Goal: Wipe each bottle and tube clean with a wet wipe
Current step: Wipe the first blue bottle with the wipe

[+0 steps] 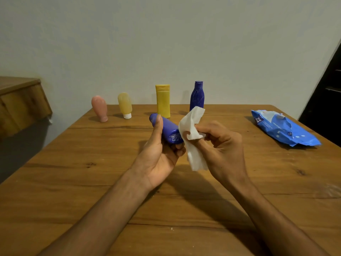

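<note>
We are holding the blue bottle (167, 130) above the middle of the table (92, 182), with wood showing on every side of our hands. Four containers are standing along the far edge: a pink tube (99, 108), a pale yellow tube (125, 104), a yellow bottle (163, 100) and a dark blue bottle (197, 95). One wipes pack (282, 130) is lying near the right edge. Our left hand (160, 154) is gripping the blue bottle with the thumb along it. The bottle's long axis is tilting from near-right to far-left, rounded end pointing away. Our right hand (221, 145) is pinching one wet wipe (191, 126) against its near end.

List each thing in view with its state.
left hand: grips blue tube
blue tube: held tilted
right hand: pinches wet wipe
wet wipe: crumpled, at tube's end
pink tube: standing on cap
yellow tube: standing on cap
yellow bottle: upright
dark blue bottle: upright
wipes pack: lying on table
</note>
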{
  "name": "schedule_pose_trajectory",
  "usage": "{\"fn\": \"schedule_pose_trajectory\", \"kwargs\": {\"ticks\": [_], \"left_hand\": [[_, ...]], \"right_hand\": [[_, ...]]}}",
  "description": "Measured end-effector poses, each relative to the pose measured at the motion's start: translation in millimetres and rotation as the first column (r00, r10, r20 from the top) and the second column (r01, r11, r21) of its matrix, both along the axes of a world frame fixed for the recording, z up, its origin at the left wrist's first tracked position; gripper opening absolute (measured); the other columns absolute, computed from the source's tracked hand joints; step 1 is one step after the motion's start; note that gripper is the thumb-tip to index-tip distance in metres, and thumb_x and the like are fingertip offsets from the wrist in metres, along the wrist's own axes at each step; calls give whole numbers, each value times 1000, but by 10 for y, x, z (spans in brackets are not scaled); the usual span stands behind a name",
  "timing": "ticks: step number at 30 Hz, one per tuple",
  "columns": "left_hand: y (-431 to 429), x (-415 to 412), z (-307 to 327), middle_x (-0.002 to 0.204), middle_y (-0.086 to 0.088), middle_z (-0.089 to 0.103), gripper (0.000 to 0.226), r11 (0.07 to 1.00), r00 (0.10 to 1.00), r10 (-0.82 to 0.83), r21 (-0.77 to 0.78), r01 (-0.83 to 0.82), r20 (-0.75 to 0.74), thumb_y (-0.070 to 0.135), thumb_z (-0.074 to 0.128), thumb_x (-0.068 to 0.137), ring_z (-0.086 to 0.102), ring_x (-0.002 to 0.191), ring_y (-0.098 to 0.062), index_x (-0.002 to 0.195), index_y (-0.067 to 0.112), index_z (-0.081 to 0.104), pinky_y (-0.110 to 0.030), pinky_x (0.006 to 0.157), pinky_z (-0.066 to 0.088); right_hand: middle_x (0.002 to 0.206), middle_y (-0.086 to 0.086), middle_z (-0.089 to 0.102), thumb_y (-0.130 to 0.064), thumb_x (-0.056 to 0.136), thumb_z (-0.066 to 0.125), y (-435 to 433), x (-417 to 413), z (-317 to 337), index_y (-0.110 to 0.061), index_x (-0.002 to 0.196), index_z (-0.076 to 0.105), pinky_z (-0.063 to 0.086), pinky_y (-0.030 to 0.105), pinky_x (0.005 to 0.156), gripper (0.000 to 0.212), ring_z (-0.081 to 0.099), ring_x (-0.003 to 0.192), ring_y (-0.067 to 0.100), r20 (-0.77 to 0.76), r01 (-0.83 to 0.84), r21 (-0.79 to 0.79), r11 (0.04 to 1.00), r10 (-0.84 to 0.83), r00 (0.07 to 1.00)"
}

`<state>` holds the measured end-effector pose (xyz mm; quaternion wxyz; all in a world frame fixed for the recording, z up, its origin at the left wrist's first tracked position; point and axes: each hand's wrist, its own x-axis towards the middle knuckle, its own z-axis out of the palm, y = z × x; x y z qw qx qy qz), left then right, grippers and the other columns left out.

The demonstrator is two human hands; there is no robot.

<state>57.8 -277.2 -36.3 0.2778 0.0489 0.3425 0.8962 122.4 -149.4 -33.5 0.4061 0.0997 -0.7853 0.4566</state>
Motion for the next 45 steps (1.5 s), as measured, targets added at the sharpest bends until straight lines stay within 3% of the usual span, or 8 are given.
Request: {"fn": "schedule_pose_trajectory", "kwargs": {"ticks": [6,11,15,22,26,34,42,45], "left_hand": [[4,38,-1,119,-16,67,82,957,984,86,-262,-125,-156,54,73,57,63,110,-35,127,15,55,-47,95,51],[-12,58,-38,114,-13,70,72,978,987,15,-204,-48,-160,25,75,65,71,95,-29,132,22,48,-46,75,59],[-32,8,-48,112,-10,70,73,963,981,40,-254,-88,-188,24,77,65,73,89,-27,131,26,47,-43,66,58],[-34,-27,-55,111,-8,70,78,931,976,45,-345,-118,-212,33,81,60,73,81,-21,130,26,48,-43,69,59],[-26,-11,-36,111,-10,71,82,936,980,36,-337,-102,-194,39,81,55,73,90,-26,129,23,50,-44,70,59],[-52,24,12,124,-15,67,55,982,989,-55,-185,29,-135,53,43,96,63,116,-32,135,16,53,-48,98,50],[-9,22,-12,124,-22,65,41,991,995,-67,-123,57,-78,35,36,104,62,118,-35,136,13,49,-50,103,46],[-11,4,-13,125,-21,65,41,992,993,-82,-106,73,-79,34,37,104,62,119,-34,137,13,49,-49,97,51]], "right_hand": [[101,-7,66,-26,80,67,8,-3,4,-19,103,68,55,25,73,24,62,92,9,45,-19,-11,1000,20,999],[97,-14,67,-34,77,66,-24,25,20,-38,94,65,55,23,76,18,64,93,8,86,-148,-56,987,152,985],[90,-14,68,-24,76,69,-25,16,13,-33,87,67,55,21,73,14,64,89,7,158,-141,-125,982,160,974],[89,-6,71,-15,78,70,-5,20,7,-21,84,72,57,23,69,9,66,85,11,234,-171,-194,966,215,948],[90,-11,70,-12,80,69,6,3,-16,-22,87,72,54,17,68,12,65,87,4,259,-153,-166,974,193,947],[102,-14,66,-18,80,70,49,-48,-78,-28,95,69,53,21,75,18,61,93,1,319,17,-64,998,5,948],[93,-9,73,-22,82,72,56,-54,-59,-24,97,74,57,35,74,16,67,84,7,282,45,-196,980,13,959],[93,-9,72,-24,82,71,72,-52,-61,-24,98,73,58,36,75,16,67,84,7,296,55,-189,980,3,955]]}}
